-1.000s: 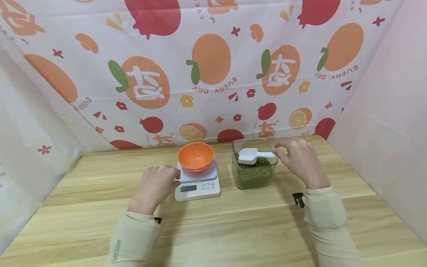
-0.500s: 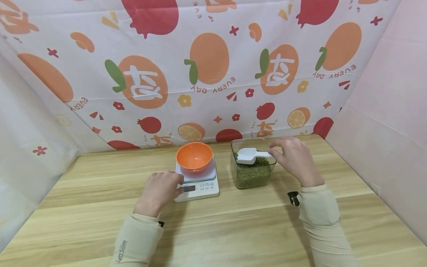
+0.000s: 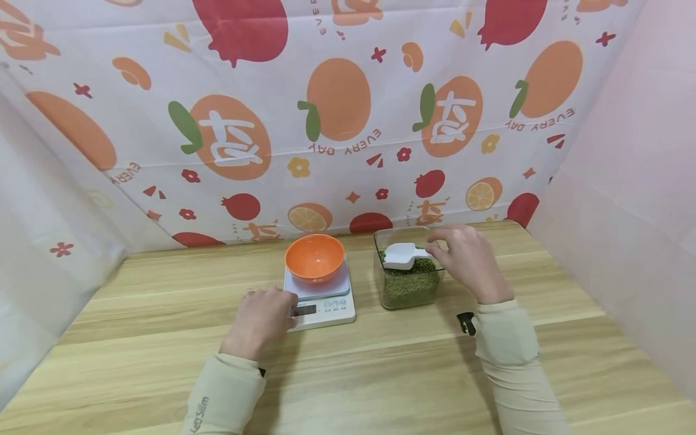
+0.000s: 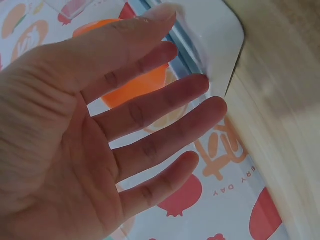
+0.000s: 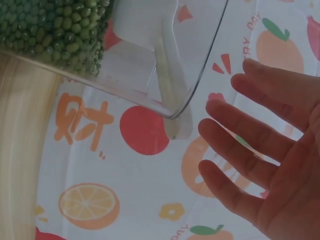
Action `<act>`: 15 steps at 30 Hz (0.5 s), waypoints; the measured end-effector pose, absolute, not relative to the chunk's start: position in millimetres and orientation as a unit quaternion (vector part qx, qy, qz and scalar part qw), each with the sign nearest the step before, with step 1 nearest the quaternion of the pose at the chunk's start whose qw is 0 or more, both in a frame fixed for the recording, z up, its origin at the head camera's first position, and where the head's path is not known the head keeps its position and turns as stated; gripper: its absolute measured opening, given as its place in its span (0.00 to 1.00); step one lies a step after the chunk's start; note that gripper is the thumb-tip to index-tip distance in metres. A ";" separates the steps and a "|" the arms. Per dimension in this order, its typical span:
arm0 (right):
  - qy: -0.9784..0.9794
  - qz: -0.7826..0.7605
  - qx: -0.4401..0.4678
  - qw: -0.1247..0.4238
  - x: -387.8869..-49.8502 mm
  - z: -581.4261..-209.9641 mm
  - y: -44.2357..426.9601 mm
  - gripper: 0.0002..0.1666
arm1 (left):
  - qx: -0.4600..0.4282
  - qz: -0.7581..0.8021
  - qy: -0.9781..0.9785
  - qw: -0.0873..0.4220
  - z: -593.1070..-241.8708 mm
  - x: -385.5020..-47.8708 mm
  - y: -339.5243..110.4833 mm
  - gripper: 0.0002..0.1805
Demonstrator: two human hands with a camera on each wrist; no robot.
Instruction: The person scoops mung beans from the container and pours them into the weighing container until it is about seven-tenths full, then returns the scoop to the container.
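An orange bowl sits on a white digital scale. My left hand is at the scale's left front corner, fingers extended and apart, holding nothing; whether it touches the scale I cannot tell. To the right stands a clear container of green beans. A white scoop lies across its top, its handle over the right rim. Beside that handle is my right hand, with loosely spread, empty fingers.
A wooden table carries these things. Behind it hangs a fruit-print cloth, close to the bowl and container. Pale cloth walls flank the table. A small black piece shows beside the right sleeve.
My right hand has moved left, closer to the scoop's handle and the container. My left hand has shifted slightly right, in front of the scale's left edge. Bowl, scale and scoop stay put.
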State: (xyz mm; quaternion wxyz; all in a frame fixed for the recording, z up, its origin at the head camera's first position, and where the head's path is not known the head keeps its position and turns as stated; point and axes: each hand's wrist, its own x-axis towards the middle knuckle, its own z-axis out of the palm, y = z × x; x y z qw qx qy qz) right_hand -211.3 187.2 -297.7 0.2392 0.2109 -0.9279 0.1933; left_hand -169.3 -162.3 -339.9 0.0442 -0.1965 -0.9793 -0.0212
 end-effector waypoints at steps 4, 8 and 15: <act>-0.929 0.191 0.216 0.231 -215.1 -302.1 185.4 0.07 | -0.197 -0.022 -0.979 0.056 -344.2 -168.9 -166.4 0.08; -0.934 0.186 0.212 0.219 -219.8 -306.5 185.1 0.07 | -0.191 -0.026 -0.980 0.051 -346.8 -168.8 -168.7 0.07; -0.939 0.184 0.220 0.190 -227.0 -311.1 184.1 0.09 | -0.188 -0.020 -0.981 0.051 -345.3 -168.8 -167.3 0.08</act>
